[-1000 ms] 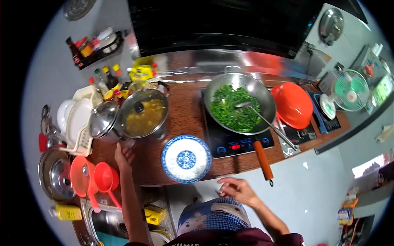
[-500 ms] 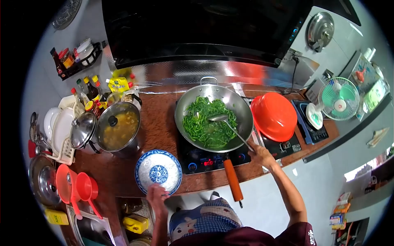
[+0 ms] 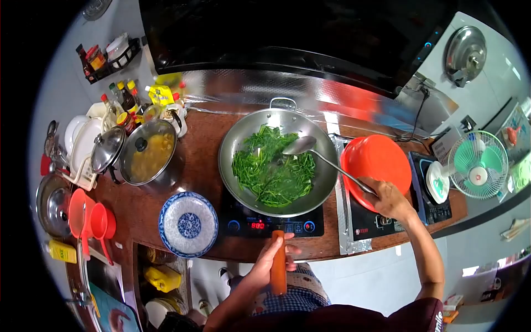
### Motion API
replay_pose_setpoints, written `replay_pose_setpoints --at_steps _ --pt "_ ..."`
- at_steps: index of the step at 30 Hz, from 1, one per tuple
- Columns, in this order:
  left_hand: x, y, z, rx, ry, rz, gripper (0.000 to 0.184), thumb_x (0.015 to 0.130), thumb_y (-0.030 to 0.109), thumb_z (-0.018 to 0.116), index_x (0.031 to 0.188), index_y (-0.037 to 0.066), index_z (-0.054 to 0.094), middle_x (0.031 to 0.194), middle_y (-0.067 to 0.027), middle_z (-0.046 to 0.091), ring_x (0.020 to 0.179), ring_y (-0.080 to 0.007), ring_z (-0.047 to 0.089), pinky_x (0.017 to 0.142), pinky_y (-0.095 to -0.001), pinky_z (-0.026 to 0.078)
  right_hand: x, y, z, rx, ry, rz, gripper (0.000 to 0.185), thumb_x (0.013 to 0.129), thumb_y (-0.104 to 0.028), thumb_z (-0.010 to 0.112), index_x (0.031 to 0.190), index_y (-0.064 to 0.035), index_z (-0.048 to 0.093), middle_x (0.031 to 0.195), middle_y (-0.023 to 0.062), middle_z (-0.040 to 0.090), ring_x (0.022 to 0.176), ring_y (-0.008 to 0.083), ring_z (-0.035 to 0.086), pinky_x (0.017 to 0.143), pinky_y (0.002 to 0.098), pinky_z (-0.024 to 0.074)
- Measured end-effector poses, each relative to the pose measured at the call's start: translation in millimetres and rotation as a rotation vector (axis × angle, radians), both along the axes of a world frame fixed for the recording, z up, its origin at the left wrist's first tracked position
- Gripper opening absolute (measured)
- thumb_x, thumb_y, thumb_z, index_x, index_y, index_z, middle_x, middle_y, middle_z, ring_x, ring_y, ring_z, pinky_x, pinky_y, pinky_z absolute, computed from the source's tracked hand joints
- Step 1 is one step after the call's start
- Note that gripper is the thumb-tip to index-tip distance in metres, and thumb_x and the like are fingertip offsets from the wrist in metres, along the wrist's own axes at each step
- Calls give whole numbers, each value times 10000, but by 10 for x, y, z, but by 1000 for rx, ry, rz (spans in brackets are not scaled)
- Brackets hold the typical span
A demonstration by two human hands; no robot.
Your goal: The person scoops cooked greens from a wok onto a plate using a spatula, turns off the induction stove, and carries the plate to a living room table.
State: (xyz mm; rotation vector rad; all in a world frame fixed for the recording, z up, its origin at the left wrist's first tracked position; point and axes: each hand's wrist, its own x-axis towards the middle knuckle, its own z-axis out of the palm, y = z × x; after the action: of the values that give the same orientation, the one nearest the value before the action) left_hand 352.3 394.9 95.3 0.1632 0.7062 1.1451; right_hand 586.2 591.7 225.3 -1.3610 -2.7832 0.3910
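Orange handle [image 3: 280,274] in left hand [image 3: 265,268], grip loosely curled; right hand [image 3: 390,200], grip closed, holds metal ladle [image 3: 338,167].

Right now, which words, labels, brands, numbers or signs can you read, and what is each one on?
"800", probably, middle digit unclear: red-lit display of the cooktop under the wok.
"mile", slightly blurred: maroon sleeve.
Too small or blurred to read: labels on the yellow bottle, the yellow pouch, the dark bottle and the second cooktop.
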Motion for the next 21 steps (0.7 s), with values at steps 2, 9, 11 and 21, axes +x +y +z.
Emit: replay_pose_setpoints --at_steps 2,9,11,21 --pt "49 6 -114 -15 -66 29 408 882 390 478 1150 86 430 776 -65 521 555 -148 507 506 -287 434 58 219 -279 -107 163 71 348 827 -193 527 1146 -55 511 867 229 602 828 364 585 766 412 447" --pt "106 24 -12 -65 -70 74 330 886 356 484 1091 98 456 640 -37 456 456 -132 444 425 -266 376 -288 -79 -181 -935 125 -300 234 839 -104 497 1055 -37 557 611 3 453 560 118 476 548 282 429" --pt "100 30 -3 -77 -61 72 323 887 351 484 1086 98 457 641 -37 459 452 -133 442 425 -266 377 -277 -67 -108 -795 72 -138 303 847 -192 508 1121 -63 530 727 96 558 638 201 550 604 326 446" --pt "35 3 -41 -99 -55 42 336 884 356 484 1085 89 447 651 -35 471 478 -132 456 443 -264 390 -406 240 966 206 -475 265 355 753 -246 638 1105 -256 597 655 35 558 609 190 566 586 319 459"
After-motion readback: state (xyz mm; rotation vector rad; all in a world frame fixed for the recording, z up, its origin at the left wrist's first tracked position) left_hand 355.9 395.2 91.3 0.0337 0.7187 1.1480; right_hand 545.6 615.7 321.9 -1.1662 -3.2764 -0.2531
